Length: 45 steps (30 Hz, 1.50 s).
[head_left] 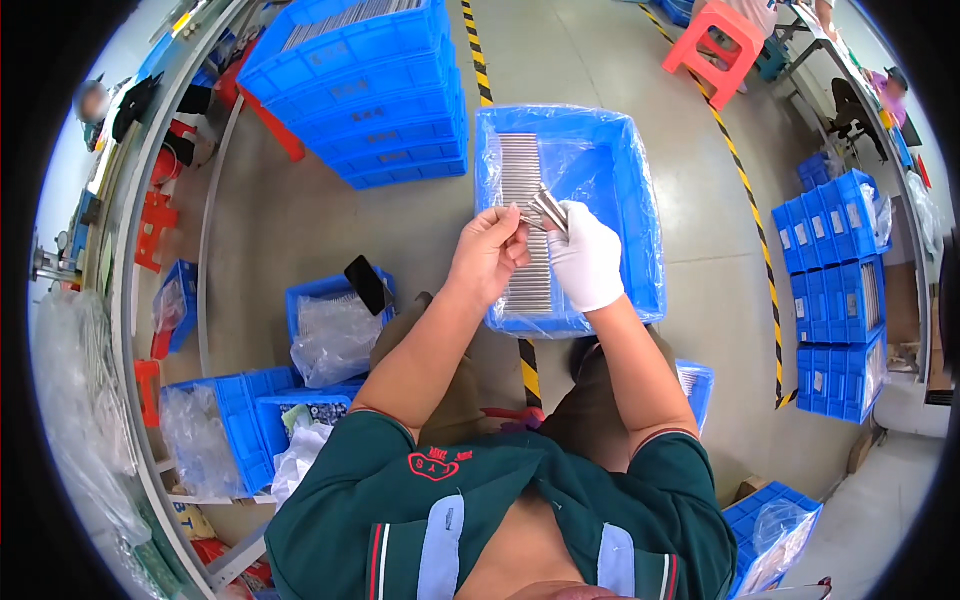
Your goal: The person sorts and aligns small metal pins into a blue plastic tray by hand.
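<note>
My bare left hand (484, 252) is closed, thumb and fingers pinching the end of a thin silvery metal rod. Beside it, my right hand (588, 262) in a white glove grips a small bunch of metal rods (551, 208) that slant up to the left. Both hands are over a blue plastic bin (656, 250) lined with clear film. Along the bin's left side runs a long column of metal rods (519, 165), laid side by side; my hands hide its middle part. The bin's right part shows blue bottom under the film.
Stacked blue crates (370, 110) stand at the upper left, others (840, 300) at the right. Left of my knees, a black phone (366, 285) lies on a small blue bin with bagged parts (335, 335). A red stool (715, 45) stands far right; striped tape (745, 170) marks the floor.
</note>
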Each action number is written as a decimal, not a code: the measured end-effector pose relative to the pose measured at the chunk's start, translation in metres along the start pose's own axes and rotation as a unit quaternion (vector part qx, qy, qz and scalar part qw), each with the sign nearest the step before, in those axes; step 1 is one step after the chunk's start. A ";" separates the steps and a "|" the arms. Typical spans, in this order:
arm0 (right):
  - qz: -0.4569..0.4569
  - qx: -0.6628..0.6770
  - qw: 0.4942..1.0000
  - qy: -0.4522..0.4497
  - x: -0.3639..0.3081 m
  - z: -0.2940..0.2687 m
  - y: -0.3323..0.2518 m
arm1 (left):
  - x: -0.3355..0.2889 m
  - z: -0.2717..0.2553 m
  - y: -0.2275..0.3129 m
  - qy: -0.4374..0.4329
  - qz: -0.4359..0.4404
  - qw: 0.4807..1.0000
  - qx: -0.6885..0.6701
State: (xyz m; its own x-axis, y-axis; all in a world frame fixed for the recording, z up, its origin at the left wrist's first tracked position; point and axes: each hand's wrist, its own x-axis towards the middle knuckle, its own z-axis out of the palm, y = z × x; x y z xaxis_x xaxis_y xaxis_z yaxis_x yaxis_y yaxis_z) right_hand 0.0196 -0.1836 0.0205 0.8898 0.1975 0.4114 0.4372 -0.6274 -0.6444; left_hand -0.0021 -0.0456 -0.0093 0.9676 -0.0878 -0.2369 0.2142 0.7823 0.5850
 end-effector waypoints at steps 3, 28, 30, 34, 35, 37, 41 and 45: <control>-0.032 -0.031 0.999 0.003 0.000 0.002 0.000 | 0.000 0.001 0.002 0.006 0.011 1.000 0.008; 0.071 0.101 0.988 -0.090 -0.003 -0.002 0.001 | 0.000 -0.002 0.021 -0.002 0.072 0.969 0.234; 0.073 0.088 0.989 -0.090 -0.003 -0.002 0.000 | 0.000 -0.005 0.021 -0.003 0.088 0.960 0.267; 0.095 0.165 0.977 -0.094 -0.003 0.001 0.006 | 0.000 -0.003 0.024 -0.012 0.053 0.962 0.268; 0.106 0.191 0.970 -0.102 -0.002 0.002 0.009 | -0.001 -0.002 0.024 0.002 0.061 0.954 0.292; 0.187 0.303 0.922 -0.151 0.001 -0.003 0.010 | 0.001 -0.008 0.030 0.016 0.089 0.956 0.279; 0.308 0.472 0.784 -0.260 0.005 -0.023 -0.005 | 0.001 -0.005 0.031 -0.011 0.057 0.971 0.232; 0.301 0.488 0.767 -0.289 0.002 -0.018 -0.006 | -0.002 -0.006 0.029 -0.037 0.056 0.967 0.247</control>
State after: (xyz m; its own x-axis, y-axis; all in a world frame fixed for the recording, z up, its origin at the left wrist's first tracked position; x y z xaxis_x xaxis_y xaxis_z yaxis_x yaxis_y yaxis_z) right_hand 0.0165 -0.1930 0.0373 0.7550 0.5711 -0.3223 -0.4369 0.0714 -0.8967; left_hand 0.0012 -0.0187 0.0039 0.9913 -0.0782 -0.1058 0.1285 0.4012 0.9069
